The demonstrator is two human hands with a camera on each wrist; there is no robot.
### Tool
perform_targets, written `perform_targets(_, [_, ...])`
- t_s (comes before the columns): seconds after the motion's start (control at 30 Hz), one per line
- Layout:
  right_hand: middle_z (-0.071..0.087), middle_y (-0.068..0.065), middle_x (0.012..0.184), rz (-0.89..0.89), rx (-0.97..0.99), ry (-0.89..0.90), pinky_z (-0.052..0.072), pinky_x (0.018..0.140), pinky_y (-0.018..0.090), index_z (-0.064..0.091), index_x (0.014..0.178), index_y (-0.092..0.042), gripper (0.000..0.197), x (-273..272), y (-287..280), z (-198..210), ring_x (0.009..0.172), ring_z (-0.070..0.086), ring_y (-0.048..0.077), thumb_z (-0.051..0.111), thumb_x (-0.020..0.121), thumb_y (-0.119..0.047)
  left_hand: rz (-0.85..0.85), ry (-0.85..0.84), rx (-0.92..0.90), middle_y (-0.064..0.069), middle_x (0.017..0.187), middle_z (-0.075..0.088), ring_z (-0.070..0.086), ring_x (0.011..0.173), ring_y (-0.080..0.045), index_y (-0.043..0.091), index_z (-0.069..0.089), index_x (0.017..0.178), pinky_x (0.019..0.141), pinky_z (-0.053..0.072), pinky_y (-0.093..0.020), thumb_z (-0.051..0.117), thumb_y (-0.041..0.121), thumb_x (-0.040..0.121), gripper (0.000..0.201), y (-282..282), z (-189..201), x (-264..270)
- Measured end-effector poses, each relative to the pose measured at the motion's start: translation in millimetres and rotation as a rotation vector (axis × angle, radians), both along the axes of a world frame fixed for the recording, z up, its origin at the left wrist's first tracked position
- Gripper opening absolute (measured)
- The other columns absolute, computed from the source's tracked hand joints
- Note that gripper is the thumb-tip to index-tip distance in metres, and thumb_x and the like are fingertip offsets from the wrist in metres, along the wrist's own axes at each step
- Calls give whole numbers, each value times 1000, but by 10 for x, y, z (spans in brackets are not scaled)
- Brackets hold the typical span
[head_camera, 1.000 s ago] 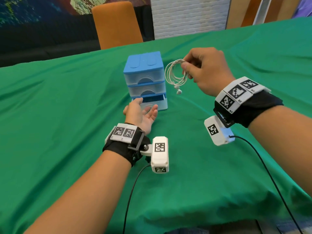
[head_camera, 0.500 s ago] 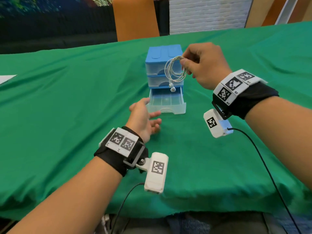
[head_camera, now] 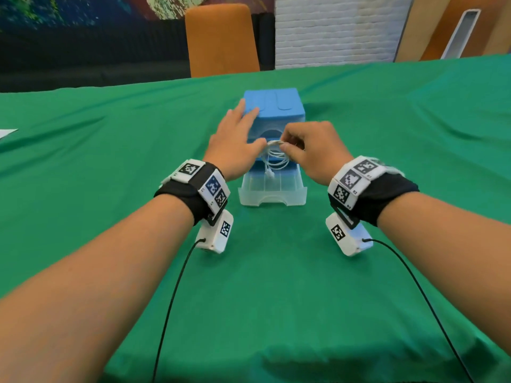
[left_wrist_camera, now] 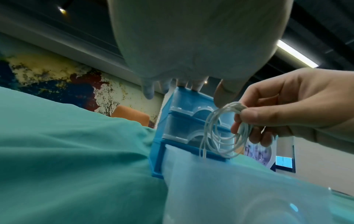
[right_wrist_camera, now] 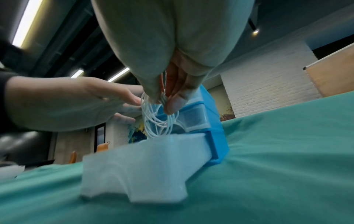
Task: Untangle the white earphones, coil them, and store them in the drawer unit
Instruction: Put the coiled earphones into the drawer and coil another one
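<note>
- Currently, the right hand (head_camera: pixel 309 150) pinches the coiled white earphones (head_camera: pixel 276 158) above the open bottom drawer (head_camera: pixel 272 186) of the drawer unit (head_camera: pixel 276 106).
- Left hand (head_camera: pixel 235 142), fingers straight, seemingly rests on the unit's top.
- Risk: springy loops could uncoil or catch the drawer rim on release.

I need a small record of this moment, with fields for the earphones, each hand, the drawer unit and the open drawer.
earphones: white coil, hanging above the open drawer
right hand: pinches the coil at its top
left hand: fingers straight, resting on the unit's top
drawer unit: blue, on the green tablecloth
bottom drawer: clear, pulled out, nothing seen inside
</note>
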State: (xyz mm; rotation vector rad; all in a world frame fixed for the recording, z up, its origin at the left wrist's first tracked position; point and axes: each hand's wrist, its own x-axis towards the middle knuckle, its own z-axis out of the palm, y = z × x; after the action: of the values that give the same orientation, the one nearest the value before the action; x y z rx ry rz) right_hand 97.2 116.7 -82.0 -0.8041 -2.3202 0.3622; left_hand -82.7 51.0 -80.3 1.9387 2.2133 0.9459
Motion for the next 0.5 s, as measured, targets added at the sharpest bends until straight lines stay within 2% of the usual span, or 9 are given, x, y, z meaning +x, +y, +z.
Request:
perform_targets(0.07, [70,2,77,44,31,-94,52,72,37,69,86,-12,10,-4,4,-71,71,62,20,68,92,-20,-26,64,-50,5,169,7,13,154,-20,28,19,159,122,22,-48,52,37,94,74,26,-25,-21])
perform_targets(0.13, [72,3,82,93,58,-188,52,75,36,71,89,-12,9,-9,5,-90,76,64,20,69,91,-21,-34,72,-44,7,169,6,23,151,-20,28,17,159,117,31,-43,52,32,97,72,24,-28,-13])
perform_targets(0.2, [72,3,87,131,97,-265,50,75,36,74,93,-12,9,-24,-6,-74,81,65,23,70,90,-20,-28,83,-42,11,168,4,36,143,-21,30,15,159,103,41,-38,54,33,96,74,6,-47,14])
perform_targets(0.27, [73,3,89,159,127,-399,49,75,35,76,95,-15,10,-49,-23,-71,84,64,25,72,88,-19,-20,114,-38,13,167,1,49,130,-25,30,13,158,87,44,-36,59,34,92,81,-4,-86,39])
perform_targets(0.33, [74,1,89,168,127,-545,52,77,37,77,96,-19,11,-66,-46,-79,87,66,25,72,86,-20,-24,144,-50,12,167,-1,58,108,-31,30,10,158,75,44,-35,66,31,87,91,-5,-127,53])
perform_targets(0.43, [75,0,95,161,84,-644,54,84,38,77,102,-22,16,-36,-74,-48,94,66,23,70,88,-24,-23,198,-69,9,166,-5,58,76,-34,30,6,158,59,45,-36,77,27,80,105,-11,-165,42])
perform_targets(0.5, [75,-3,104,157,30,-657,51,90,34,76,108,-24,21,4,-83,-2,101,64,21,64,91,-27,-19,207,-77,8,166,-6,56,68,-33,30,5,158,55,45,-37,81,27,76,111,-11,-171,33])
